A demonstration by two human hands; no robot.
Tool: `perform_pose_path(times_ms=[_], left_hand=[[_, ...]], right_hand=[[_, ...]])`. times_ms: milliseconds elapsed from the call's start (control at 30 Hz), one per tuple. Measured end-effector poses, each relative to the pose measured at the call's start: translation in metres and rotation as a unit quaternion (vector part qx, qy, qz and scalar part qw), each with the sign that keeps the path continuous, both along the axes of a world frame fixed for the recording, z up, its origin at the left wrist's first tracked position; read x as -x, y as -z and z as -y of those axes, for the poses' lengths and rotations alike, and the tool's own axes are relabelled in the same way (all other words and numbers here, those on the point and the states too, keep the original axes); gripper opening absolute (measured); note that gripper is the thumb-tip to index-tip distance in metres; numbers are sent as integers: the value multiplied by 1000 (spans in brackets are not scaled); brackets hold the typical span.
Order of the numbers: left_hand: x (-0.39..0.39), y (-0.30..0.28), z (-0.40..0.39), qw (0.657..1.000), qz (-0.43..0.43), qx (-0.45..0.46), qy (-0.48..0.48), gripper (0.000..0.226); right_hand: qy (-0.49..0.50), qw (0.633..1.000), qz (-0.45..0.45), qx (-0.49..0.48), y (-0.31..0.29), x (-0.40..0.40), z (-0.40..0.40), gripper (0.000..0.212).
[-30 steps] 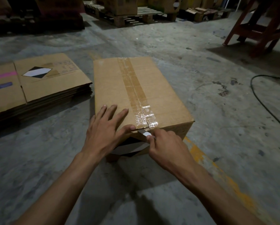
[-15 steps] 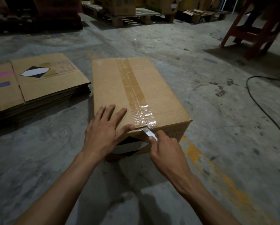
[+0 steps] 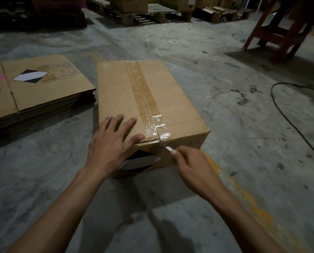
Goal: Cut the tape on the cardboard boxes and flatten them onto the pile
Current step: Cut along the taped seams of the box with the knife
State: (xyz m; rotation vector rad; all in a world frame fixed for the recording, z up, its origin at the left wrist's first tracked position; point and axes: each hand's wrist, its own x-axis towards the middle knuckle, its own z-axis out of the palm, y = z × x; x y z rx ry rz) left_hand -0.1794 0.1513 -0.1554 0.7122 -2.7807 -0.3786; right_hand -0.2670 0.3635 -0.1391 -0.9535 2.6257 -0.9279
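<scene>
A closed cardboard box [image 3: 178, 108] stands on the concrete floor in front of me, with a strip of brown tape [image 3: 141, 94] running along the middle of its top. My left hand [image 3: 110, 143] lies flat, fingers spread, on the near left of the top. My right hand [image 3: 190, 165] grips a small cutter blade [image 3: 166, 146], whose tip sits at the tape on the near top edge. The tape looks slit at that edge. A pile of flattened boxes [image 3: 48, 88] lies on the floor to the left.
A black cable [image 3: 287, 117] curves over the floor at right. A red wooden frame [image 3: 273, 33] stands at back right. Pallets with boxes [image 3: 145, 13] line the back. A worn yellow line [image 3: 243, 194] runs along the floor beside my right arm.
My right hand has drawn the blade from under the tape end up to the near top edge, and the tape there now shows a slit. My left hand stays flat on the box.
</scene>
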Motion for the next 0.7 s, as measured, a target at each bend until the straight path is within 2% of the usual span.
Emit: perform_pose_path(times_ms=[100,133,333,533,700], left_hand=[[0,-2,-1,1000,3,-9,-4,91],[0,-2,-1,1000,9,-7,-2,93],[-2,-3,-1,999,38,14,12,114],[-1,-1,-3,999,16,33,-1,110],[-1,-1,-2,999,17,36,1,107]], right_hand=[[24,976,167,141,16,0,-13,45],[46,964,195,173,22,-1,-15,47],[136,921,227,287,37,-9,-9,46],[188,893,270,309,41,-17,-6,45],[188,887,287,310,38,-19,-3,45]])
